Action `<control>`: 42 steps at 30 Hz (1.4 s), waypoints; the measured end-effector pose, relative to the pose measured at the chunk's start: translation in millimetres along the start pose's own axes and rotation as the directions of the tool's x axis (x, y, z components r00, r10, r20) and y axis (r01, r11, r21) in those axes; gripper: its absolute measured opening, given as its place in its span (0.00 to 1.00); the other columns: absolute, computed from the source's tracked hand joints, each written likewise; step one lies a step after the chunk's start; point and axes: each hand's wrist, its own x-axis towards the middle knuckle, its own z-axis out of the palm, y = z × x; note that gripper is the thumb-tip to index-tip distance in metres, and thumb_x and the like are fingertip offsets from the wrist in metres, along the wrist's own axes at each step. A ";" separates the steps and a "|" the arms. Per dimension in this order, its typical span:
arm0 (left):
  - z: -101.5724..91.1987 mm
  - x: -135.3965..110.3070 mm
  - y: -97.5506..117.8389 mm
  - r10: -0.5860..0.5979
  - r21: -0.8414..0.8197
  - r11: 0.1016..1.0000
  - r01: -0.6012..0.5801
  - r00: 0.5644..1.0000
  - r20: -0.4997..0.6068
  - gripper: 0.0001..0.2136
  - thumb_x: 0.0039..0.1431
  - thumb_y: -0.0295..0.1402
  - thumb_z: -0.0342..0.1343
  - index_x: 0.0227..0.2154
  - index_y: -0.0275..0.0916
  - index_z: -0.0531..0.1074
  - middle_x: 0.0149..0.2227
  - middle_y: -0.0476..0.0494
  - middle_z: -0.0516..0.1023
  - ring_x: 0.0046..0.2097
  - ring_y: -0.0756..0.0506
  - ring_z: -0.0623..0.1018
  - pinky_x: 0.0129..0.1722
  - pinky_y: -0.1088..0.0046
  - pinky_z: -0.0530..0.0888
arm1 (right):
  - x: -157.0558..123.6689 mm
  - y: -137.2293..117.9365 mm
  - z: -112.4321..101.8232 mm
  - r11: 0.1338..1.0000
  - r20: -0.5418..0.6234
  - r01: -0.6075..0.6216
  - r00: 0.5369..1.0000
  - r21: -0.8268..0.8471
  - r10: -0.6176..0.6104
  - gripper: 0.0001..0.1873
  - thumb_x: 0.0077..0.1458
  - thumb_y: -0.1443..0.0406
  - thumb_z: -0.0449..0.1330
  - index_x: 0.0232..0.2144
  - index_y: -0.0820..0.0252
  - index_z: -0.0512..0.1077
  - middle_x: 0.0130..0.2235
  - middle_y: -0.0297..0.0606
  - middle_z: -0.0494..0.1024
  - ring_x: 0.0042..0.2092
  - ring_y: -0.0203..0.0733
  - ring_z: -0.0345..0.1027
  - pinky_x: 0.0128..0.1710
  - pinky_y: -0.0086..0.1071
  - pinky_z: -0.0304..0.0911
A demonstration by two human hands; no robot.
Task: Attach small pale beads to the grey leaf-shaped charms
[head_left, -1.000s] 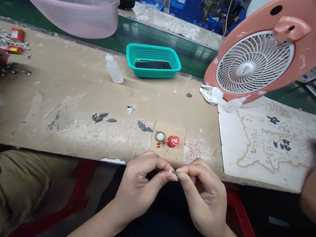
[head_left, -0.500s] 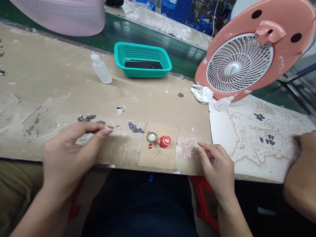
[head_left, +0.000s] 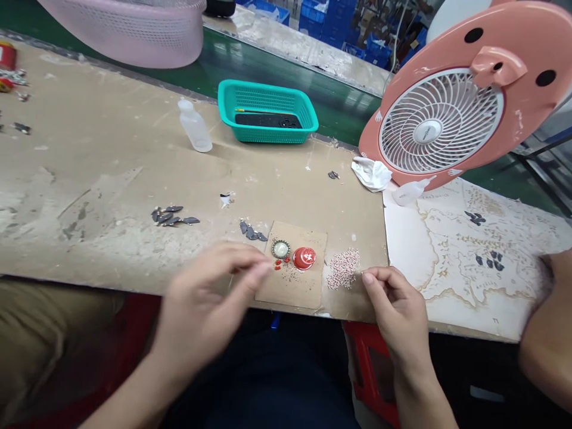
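My left hand (head_left: 214, 298), smeared by motion, hovers at the left edge of a small cardboard piece (head_left: 290, 295), thumb and forefinger pinched; anything between them cannot be made out. On the cardboard sit a bottle cap (head_left: 280, 249) with pale contents, a red glossy dish (head_left: 304, 258) and tiny red bits (head_left: 277, 263). To the right lies a patch of small pale and reddish beads (head_left: 343, 268). Beside it, my right hand (head_left: 400, 307) has thumb and forefinger pressed together, with a tiny something at the tips too small to name. Dark leaf-shaped pieces (head_left: 252, 232) lie just beyond the cardboard.
More dark pieces (head_left: 172, 217) lie to the left. Behind stand a plastic bottle (head_left: 195, 128), a green basket (head_left: 268, 134) holding a phone, and a pink fan (head_left: 451, 107). A white cloth (head_left: 372, 174) and printed sheet (head_left: 447, 250) are rightward, near another person's arm (head_left: 549, 304).
My left hand has moved right, from beside the left dark pieces to the cardboard's edge. A small dark piece seen at its fingertips earlier no longer shows. My right hand stays by the beads.
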 end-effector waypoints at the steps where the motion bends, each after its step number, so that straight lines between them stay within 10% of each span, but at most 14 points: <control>1: 9.4 -4.2 8.2 -0.078 -0.143 0.985 0.097 0.988 0.137 0.03 0.60 0.29 0.61 0.33 0.44 0.79 0.35 0.53 0.81 0.39 0.50 0.79 0.40 0.75 0.75 | -3.6 -8.6 0.7 0.996 0.012 -0.008 1.000 0.089 0.007 0.11 0.66 0.59 0.55 0.33 0.57 0.72 0.29 0.32 0.71 0.29 0.37 0.65 0.28 0.30 0.63; 7: 42.2 -15.1 25.5 -0.304 -0.456 0.496 0.738 0.640 0.705 0.09 0.58 0.39 0.63 0.32 0.39 0.80 0.28 0.49 0.78 0.30 0.52 0.74 0.30 0.79 0.71 | -25.7 -48.3 10.2 0.898 0.025 0.113 0.990 0.426 -0.137 0.05 0.61 0.70 0.60 0.36 0.54 0.74 0.30 0.31 0.69 0.31 0.35 0.63 0.29 0.28 0.62; 11: 41.7 -16.8 19.2 -0.340 -0.442 0.402 0.802 0.579 0.741 0.13 0.55 0.42 0.65 0.27 0.36 0.79 0.24 0.50 0.73 0.25 0.54 0.68 0.24 0.81 0.67 | -30.5 -49.5 13.6 0.890 -0.049 0.350 0.935 0.293 -0.351 0.17 0.57 0.77 0.61 0.46 0.55 0.76 0.32 0.33 0.69 0.32 0.36 0.64 0.29 0.30 0.63; 15: 35.5 -17.9 19.1 -0.347 -0.421 0.498 0.758 0.619 0.704 0.14 0.58 0.43 0.62 0.28 0.35 0.76 0.26 0.49 0.73 0.27 0.52 0.68 0.26 0.79 0.66 | -27.7 -49.3 11.8 0.892 -0.015 0.388 0.918 0.233 -0.395 0.21 0.57 0.78 0.62 0.49 0.53 0.76 0.32 0.33 0.68 0.33 0.36 0.64 0.30 0.30 0.64; 22: 19.5 -15.7 21.6 -0.257 -0.285 0.818 0.499 0.761 0.596 0.11 0.63 0.38 0.58 0.27 0.37 0.73 0.27 0.51 0.71 0.30 0.52 0.68 0.30 0.76 0.65 | -10.2 -53.0 11.1 0.812 0.388 -0.117 0.911 0.572 -0.142 0.06 0.63 0.64 0.61 0.39 0.47 0.77 0.33 0.30 0.71 0.34 0.34 0.66 0.31 0.27 0.63; 28: 8.1 -12.2 17.4 -0.235 -0.276 0.791 0.546 0.688 0.686 0.12 0.64 0.39 0.57 0.28 0.38 0.73 0.28 0.52 0.70 0.31 0.52 0.67 0.32 0.76 0.65 | -0.2 -54.0 12.6 0.771 0.537 -0.229 0.827 0.595 -0.169 0.03 0.62 0.62 0.63 0.35 0.50 0.77 0.31 0.30 0.69 0.32 0.32 0.63 0.31 0.26 0.60; 32: 6.0 -14.0 11.9 -0.260 -0.273 0.781 0.562 0.689 0.676 0.14 0.66 0.41 0.55 0.29 0.38 0.73 0.26 0.52 0.69 0.30 0.51 0.67 0.30 0.75 0.65 | -2.5 -59.9 19.1 0.805 0.513 -0.196 0.845 0.560 -0.150 0.05 0.64 0.61 0.61 0.35 0.53 0.75 0.32 0.31 0.70 0.33 0.34 0.64 0.32 0.28 0.60; 37: -2.5 9.9 -12.3 -0.239 0.054 0.971 0.233 0.930 0.279 0.09 0.66 0.38 0.54 0.37 0.41 0.76 0.36 0.47 0.78 0.37 0.47 0.76 0.37 0.72 0.70 | 1.1 -64.1 22.4 0.914 0.276 0.027 0.949 0.405 -0.150 0.06 0.66 0.65 0.57 0.37 0.54 0.73 0.34 0.32 0.70 0.34 0.35 0.65 0.34 0.30 0.61; 42: -14.8 47.2 -39.6 -0.197 0.650 0.759 0.032 0.963 0.184 0.12 0.68 0.38 0.50 0.41 0.44 0.78 0.45 0.44 0.79 0.48 0.38 0.77 0.36 0.67 0.70 | 18.0 -60.7 19.1 0.962 0.160 0.227 0.955 0.151 -0.251 0.05 0.66 0.67 0.57 0.37 0.56 0.72 0.35 0.33 0.71 0.36 0.36 0.66 0.36 0.31 0.61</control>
